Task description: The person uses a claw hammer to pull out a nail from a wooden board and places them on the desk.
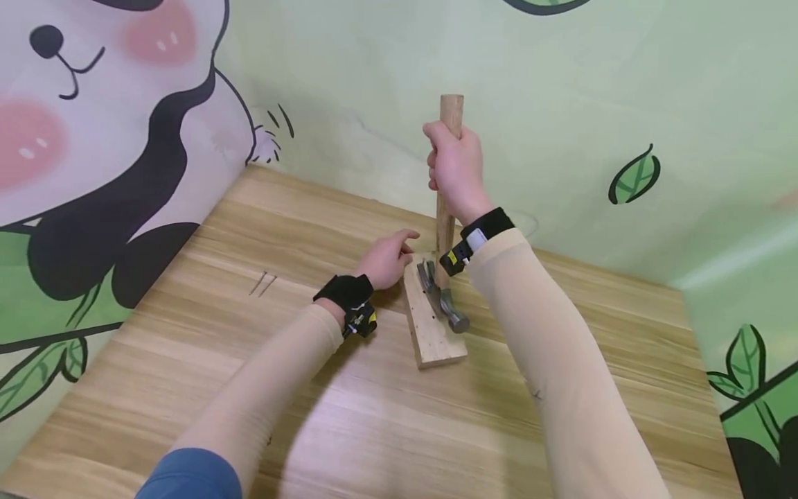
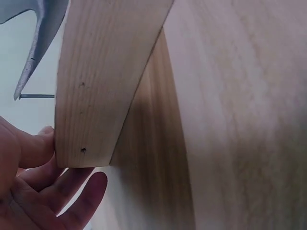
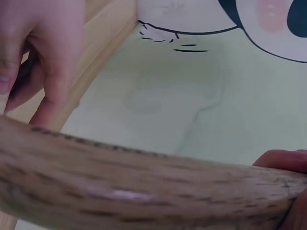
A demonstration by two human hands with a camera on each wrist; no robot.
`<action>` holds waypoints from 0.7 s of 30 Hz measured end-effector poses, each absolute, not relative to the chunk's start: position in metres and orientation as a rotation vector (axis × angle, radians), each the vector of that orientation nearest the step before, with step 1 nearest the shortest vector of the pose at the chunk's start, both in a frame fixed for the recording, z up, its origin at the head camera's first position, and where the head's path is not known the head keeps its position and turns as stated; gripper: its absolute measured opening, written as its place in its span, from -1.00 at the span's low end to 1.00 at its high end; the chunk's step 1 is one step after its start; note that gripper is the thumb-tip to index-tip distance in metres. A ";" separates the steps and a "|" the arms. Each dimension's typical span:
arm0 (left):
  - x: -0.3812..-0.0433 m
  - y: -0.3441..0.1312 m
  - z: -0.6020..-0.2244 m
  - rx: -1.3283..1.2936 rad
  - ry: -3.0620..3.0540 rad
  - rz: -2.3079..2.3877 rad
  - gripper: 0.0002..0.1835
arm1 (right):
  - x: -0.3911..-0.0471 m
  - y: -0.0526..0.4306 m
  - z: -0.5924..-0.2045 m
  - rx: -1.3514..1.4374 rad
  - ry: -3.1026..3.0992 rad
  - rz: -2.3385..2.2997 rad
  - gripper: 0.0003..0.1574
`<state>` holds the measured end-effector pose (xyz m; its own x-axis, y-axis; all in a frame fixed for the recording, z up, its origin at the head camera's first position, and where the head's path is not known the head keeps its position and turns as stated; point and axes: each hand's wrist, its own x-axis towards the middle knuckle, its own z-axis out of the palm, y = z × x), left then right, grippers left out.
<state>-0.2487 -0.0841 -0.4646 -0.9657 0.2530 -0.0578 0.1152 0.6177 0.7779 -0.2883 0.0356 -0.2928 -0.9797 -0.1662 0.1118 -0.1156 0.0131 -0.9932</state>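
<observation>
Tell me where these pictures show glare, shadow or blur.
Head view: pale glare on the near tabletop, a bright streak on the right wall; left wrist view: a darker, shadow-like band beside the wood block; right wrist view: the hammer handle looks soft, with a shiny highlight.

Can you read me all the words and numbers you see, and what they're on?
There are none I can read on the hammer, the wooden block or the wall.
The small dark mark on the right sleeve is too small to make out.
</observation>
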 end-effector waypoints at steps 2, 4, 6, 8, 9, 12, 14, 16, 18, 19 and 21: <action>-0.249 -0.083 -0.468 0.310 2.676 1.287 -0.50 | -0.290 0.034 -0.294 -0.288 2.235 -2.142 -0.53; -0.250 -0.083 -0.471 0.313 2.671 1.305 -0.51 | -0.292 0.032 -0.294 -0.266 2.244 -2.129 -0.52; -0.251 -0.083 -0.474 0.304 2.654 1.338 -0.53 | -0.292 0.028 -0.294 -0.242 2.250 -2.113 -0.55; -0.251 -0.084 -0.473 0.296 2.632 1.376 -0.55 | -0.293 0.026 -0.293 -0.224 2.264 -2.104 -0.57; -0.251 -0.083 -0.473 0.290 2.616 1.397 -0.54 | -0.294 0.024 -0.294 -0.214 2.273 -2.104 -0.58; -0.252 -0.083 -0.473 0.279 2.588 1.440 -0.53 | -0.297 0.022 -0.294 -0.194 2.318 -2.107 -0.58; -0.253 -0.083 -0.475 0.270 2.580 1.457 -0.51 | -0.300 0.022 -0.295 -0.199 2.340 -2.112 -0.57; -0.254 -0.083 -0.476 0.266 2.578 1.461 -0.49 | -0.302 0.022 -0.295 -0.203 2.340 -2.131 -0.56; -0.256 -0.082 -0.478 0.273 2.586 1.448 -0.47 | -0.303 0.023 -0.296 -0.218 2.334 -2.156 -0.56; -0.256 -0.082 -0.479 0.284 2.594 1.433 -0.46 | -0.303 0.023 -0.296 -0.224 2.332 -2.169 -0.57; -0.258 -0.081 -0.479 0.321 2.605 1.397 -0.44 | -0.302 0.024 -0.296 -0.236 2.322 -2.199 -0.58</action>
<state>-0.2580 -0.0812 -0.4792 -0.9627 0.2665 -0.0459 0.1093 0.5387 0.8354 -0.3023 0.0238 -0.2958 -0.9871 -0.0617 0.1481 -0.1512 0.0500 -0.9872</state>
